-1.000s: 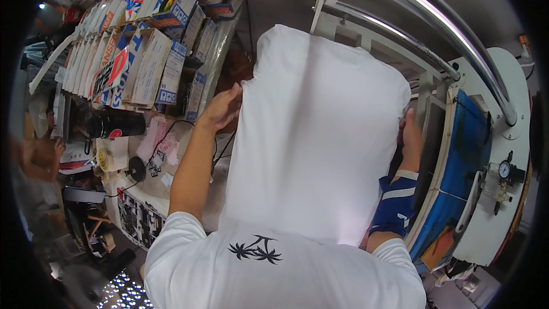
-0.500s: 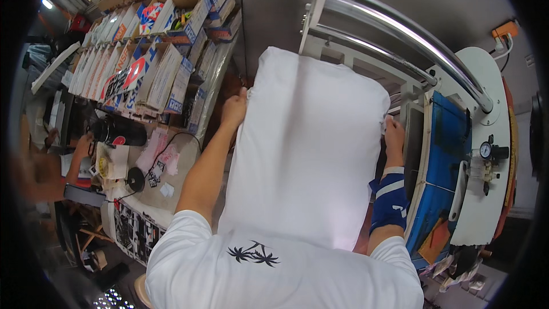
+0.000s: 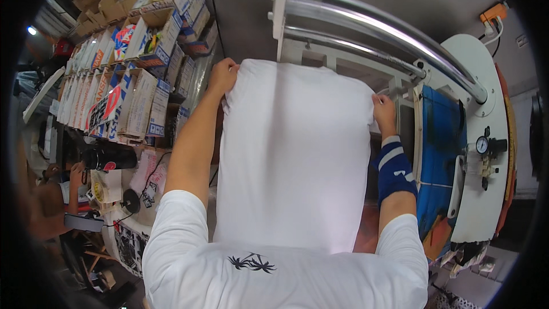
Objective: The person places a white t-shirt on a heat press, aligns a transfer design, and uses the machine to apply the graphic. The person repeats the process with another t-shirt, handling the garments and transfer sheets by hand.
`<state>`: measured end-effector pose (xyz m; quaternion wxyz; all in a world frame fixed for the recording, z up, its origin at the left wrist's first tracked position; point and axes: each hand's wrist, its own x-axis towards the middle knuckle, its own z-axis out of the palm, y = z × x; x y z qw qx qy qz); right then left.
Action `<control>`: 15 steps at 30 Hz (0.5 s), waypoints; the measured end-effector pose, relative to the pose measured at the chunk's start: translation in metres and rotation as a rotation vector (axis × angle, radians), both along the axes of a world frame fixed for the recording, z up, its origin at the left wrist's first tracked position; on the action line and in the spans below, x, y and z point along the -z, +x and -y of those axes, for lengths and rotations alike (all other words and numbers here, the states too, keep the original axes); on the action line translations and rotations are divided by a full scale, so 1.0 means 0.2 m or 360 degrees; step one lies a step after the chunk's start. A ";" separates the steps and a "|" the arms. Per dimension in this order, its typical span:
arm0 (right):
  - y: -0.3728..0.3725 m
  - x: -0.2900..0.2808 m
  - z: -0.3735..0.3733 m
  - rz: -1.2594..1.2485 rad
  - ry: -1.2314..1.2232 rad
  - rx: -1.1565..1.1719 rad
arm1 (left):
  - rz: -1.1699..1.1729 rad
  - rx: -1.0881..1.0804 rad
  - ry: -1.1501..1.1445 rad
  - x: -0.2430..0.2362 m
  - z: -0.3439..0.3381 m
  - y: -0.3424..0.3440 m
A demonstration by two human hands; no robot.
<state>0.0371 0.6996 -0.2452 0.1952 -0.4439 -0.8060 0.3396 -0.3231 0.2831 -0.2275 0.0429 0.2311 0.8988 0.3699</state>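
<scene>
A long white cloth (image 3: 297, 154) is spread over a flat, board-like shape in front of me, its far corners rounded and its surface mostly smooth. Beside the far left corner, my left hand (image 3: 225, 75) has its fingers closed on the cloth's edge. On the opposite edge, a little below the far right corner, my right hand (image 3: 385, 110) pinches the cloth with bent fingers. A blue and white band (image 3: 394, 163) covers part of my right forearm. What supports the cloth is hidden beneath it.
White machine framing with chrome bars (image 3: 377, 20) stands beyond and to the right. Beside it are a blue panel (image 3: 440, 154) and a pressure gauge (image 3: 482, 145). Boxes (image 3: 131, 100) crowd the left shelf. Another person's hand (image 3: 76, 176) is near a black cylinder (image 3: 111, 157).
Both hands have slid farther along the cloth's side edges toward its far corners. My view has shifted, and both arms reach farther forward.
</scene>
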 end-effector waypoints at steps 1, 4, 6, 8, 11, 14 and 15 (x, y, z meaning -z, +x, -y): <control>-0.02 -0.03 0.04 0.0097 -0.0002 -0.0014 | 0.0082 -0.0018 0.0069 0.01 0.00 -0.01; -0.10 -0.18 0.28 0.0136 0.0674 0.0060 | -0.0766 -0.0277 0.0018 -0.08 -0.02 0.12; -0.19 -0.26 0.56 -0.0158 0.0967 -0.0211 | -0.0939 0.0254 0.0129 -0.16 -0.17 0.33; -0.31 -0.27 0.92 0.0060 0.1078 -0.0832 | -0.0912 0.0911 0.0282 -0.12 -0.34 0.66; -0.35 -0.19 1.08 0.0529 0.0967 -0.0796 | -0.0864 0.0754 -0.0066 -0.10 -0.38 0.88; -0.30 -0.30 1.05 0.0628 0.0839 -0.0723 | -0.0764 0.0689 -0.0241 -0.14 -0.30 0.82; -0.27 -0.32 1.03 0.0681 0.0833 -0.0686 | -0.0723 0.0670 -0.0330 -0.16 -0.26 0.79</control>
